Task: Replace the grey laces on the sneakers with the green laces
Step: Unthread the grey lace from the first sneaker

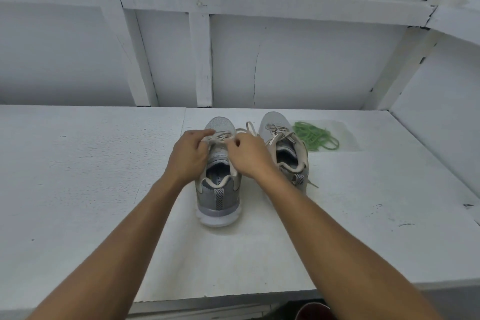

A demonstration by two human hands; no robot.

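Two grey sneakers stand side by side on a white table (91,189), toes pointing away from me. Over the left sneaker (219,197), my left hand (189,154) and my right hand (249,154) both pinch its grey lace (220,138) near the upper eyelets. A loose loop of that lace sticks up beside my right hand. The right sneaker (281,143) is still laced in grey, with a lace end trailing to its right. A bundle of green laces (315,136) lies on the table just right of the right sneaker.
A white panelled wall (285,65) rises right behind the table's far edge. The table's near edge (233,293) runs below my forearms, with a dark reddish object (313,312) under it. A side wall closes the right end.
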